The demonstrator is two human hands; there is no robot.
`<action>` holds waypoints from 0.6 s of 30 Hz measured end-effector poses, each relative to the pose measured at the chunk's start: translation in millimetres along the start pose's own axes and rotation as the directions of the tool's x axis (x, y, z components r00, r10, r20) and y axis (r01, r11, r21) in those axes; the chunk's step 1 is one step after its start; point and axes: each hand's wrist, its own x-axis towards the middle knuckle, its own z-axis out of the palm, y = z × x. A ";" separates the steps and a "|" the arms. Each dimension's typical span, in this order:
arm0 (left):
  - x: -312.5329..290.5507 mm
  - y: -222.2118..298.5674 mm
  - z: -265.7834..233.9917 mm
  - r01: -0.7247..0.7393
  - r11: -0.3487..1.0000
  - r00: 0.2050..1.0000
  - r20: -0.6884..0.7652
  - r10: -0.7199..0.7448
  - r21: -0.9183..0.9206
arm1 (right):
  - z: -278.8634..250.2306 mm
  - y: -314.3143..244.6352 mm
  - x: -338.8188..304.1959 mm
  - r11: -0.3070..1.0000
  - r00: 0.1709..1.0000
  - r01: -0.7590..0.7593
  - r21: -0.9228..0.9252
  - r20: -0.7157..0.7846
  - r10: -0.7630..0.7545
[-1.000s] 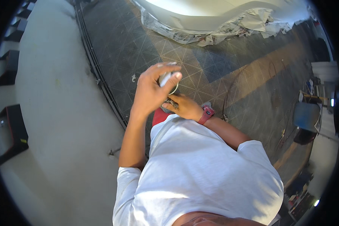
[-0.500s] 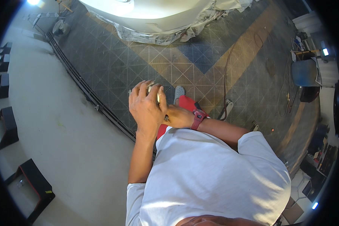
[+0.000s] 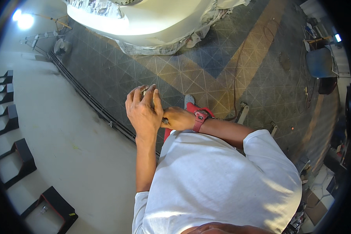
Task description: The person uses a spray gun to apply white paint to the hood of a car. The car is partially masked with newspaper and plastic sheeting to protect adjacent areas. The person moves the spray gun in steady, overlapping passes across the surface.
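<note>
In front of my chest my two hands are together. My left hand (image 3: 142, 108) has its fingers bent over a pale thing (image 3: 146, 92), of which only a sliver shows between them; I cannot make out its kind. Beneath and to the right of it is my right hand (image 3: 177, 118), which looks closed, its fingers mostly hidden by the left hand. From the right hand sticks a small dark round stub (image 3: 165, 121). A red wristwatch (image 3: 200, 120) sits on my right wrist.
Ahead stands a white, rounded car-like body (image 3: 152, 27), its lower edge masked with crumpled sheeting (image 3: 152, 48). A hose (image 3: 235, 85) runs over the patterned grid floor. At left is a pale wall (image 3: 78, 156) with black brackets (image 3: 25, 160); at right, a blue chair (image 3: 319, 63).
The view has turned a little, bringing more of the white body and the wall brackets into sight. Both hands sit slightly further left in the picture, still together. Less of the pale thing shows.
</note>
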 end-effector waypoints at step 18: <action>38.2 -17.9 161.6 0.734 0.096 0.646 0.734 0.209 -0.673 | -148.5 20.0 55.6 0.950 0.584 -0.108 0.295 -0.754 0.300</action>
